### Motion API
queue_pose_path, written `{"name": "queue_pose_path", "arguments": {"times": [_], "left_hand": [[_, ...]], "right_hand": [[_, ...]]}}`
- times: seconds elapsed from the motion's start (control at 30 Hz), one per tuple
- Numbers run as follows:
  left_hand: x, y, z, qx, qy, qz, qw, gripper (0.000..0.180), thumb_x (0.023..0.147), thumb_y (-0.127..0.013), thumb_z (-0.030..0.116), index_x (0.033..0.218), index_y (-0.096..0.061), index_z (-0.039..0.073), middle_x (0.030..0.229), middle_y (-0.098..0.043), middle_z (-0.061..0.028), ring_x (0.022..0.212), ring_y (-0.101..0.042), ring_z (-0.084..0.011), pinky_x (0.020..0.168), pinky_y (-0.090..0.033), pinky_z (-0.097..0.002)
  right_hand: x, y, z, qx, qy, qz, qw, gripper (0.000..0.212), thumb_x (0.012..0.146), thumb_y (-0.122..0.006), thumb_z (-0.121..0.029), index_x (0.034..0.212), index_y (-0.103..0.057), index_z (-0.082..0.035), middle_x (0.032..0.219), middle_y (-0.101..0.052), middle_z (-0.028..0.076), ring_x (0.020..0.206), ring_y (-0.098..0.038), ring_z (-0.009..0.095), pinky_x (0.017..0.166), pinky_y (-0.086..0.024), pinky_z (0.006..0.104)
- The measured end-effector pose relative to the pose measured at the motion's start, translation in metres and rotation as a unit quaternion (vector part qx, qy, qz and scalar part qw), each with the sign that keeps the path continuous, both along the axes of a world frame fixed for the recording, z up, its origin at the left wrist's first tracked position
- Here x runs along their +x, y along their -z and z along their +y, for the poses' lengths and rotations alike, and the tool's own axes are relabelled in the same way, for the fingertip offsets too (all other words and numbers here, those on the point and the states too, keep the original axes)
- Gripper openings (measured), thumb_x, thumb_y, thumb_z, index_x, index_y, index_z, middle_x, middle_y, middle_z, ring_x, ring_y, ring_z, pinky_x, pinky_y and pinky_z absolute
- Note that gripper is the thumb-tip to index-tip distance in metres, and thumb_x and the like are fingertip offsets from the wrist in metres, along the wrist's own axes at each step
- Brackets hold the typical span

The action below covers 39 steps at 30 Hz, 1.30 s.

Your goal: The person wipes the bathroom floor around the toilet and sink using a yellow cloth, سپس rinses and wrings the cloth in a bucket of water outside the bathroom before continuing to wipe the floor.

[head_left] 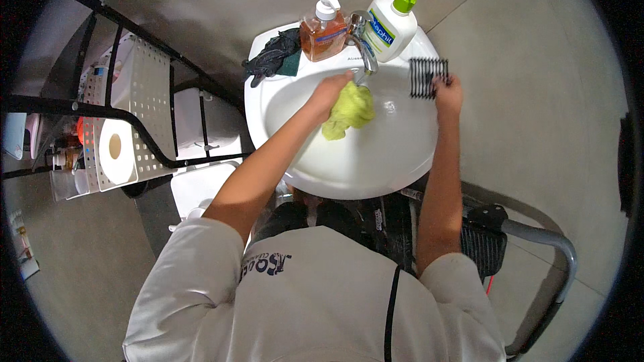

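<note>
Over the white sink (402, 154), my left hand (330, 94) is closed on a yellow-green cloth (350, 112). The crumpled cloth hangs below the spout of the chrome faucet (367, 55). Whether water runs onto it, I cannot tell. At the sink's right rim, my right hand (449, 96) grips a small black rack of parallel bars (424, 79) by its right side. That rack is held up above the basin's edge, and my fingers are partly hidden behind it.
A soap pump bottle (323, 33) and a white lotion bottle with green cap (391, 27) flank the faucet. Black gloves or cloth (275, 55) lie at the back left rim. Left stands a black-framed shelf (121, 108) with a perforated basket (153, 80); a grey tubular frame (537, 229) stands lower right.
</note>
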<state>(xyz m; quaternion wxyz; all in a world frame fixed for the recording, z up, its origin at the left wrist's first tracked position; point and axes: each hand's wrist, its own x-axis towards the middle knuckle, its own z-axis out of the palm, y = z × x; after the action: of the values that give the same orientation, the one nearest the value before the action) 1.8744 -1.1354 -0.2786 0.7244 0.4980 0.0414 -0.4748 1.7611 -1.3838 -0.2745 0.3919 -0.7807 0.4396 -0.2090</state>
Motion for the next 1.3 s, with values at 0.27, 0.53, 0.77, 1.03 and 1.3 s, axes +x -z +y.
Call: {"name": "queue_pose_path", "arguments": {"times": [0.27, 0.53, 0.77, 1.03, 1.3], "left_hand": [[0.004, -0.001, -0.035, 0.065, 0.148, -0.183, 0.97, 0.025, 0.078, -0.058, 0.027, 0.075, -0.058, 0.003, 0.068, -0.058, -0.0077, 0.059, -0.058, -0.0168, 0.057, -0.048, -0.0311], [0.037, -0.027, 0.007, 0.05, 0.158, -0.054, 0.985, 0.021, 0.078, -0.06, 0.025, 0.071, -0.056, 0.006, 0.061, -0.055, -0.0046, 0.05, -0.055, -0.0154, 0.049, -0.048, -0.0289], [0.035, -0.018, 0.019, 0.098, 0.104, -0.057, 0.988, 0.024, 0.076, -0.061, 0.022, 0.078, -0.057, -0.001, 0.067, -0.058, -0.0087, 0.053, -0.059, -0.0196, 0.049, -0.049, -0.0317], [0.021, 0.01, -0.012, 0.046, 0.076, -0.124, 0.988, 0.032, 0.082, -0.057, 0.028, 0.091, -0.058, -0.002, 0.086, -0.06, -0.0094, 0.076, -0.06, -0.0189, 0.068, -0.049, -0.032], [0.011, 0.034, -0.066, 0.212, 0.18, -0.511, 0.813, 0.032, 0.08, -0.055, 0.032, 0.078, -0.059, 0.001, 0.08, -0.061, -0.0114, 0.075, -0.06, -0.0238, 0.067, -0.045, -0.0407]], "right_hand": [[0.081, 0.0, -0.036, -0.189, -0.097, 0.118, 0.97, 0.041, 0.073, -0.061, -0.022, 0.109, -0.056, -0.003, 0.097, -0.059, 0.021, 0.091, -0.057, 0.034, 0.081, -0.043, 0.0392], [0.001, 0.09, 0.088, -0.141, -0.155, 0.071, 0.975, 0.039, 0.073, -0.065, -0.028, 0.101, -0.056, -0.002, 0.093, -0.057, 0.019, 0.092, -0.052, 0.035, 0.08, -0.041, 0.042], [0.023, 0.068, 0.148, -0.222, -0.181, 0.3, 0.91, 0.066, 0.064, -0.071, -0.03, 0.119, -0.041, -0.01, 0.112, -0.046, 0.014, 0.105, -0.044, 0.03, 0.08, -0.041, 0.0442], [-0.005, -0.018, 0.057, -0.009, -0.001, 0.008, 1.0, 0.036, 0.077, -0.054, -0.009, 0.111, -0.048, -0.001, 0.099, -0.057, 0.021, 0.089, -0.058, 0.032, 0.076, -0.045, 0.0384], [0.018, -0.03, 0.015, -0.122, -0.083, -0.077, 0.986, 0.03, 0.084, -0.049, -0.02, 0.109, -0.053, -0.004, 0.085, -0.057, 0.007, 0.069, -0.054, 0.013, 0.064, -0.045, 0.0286]]}}
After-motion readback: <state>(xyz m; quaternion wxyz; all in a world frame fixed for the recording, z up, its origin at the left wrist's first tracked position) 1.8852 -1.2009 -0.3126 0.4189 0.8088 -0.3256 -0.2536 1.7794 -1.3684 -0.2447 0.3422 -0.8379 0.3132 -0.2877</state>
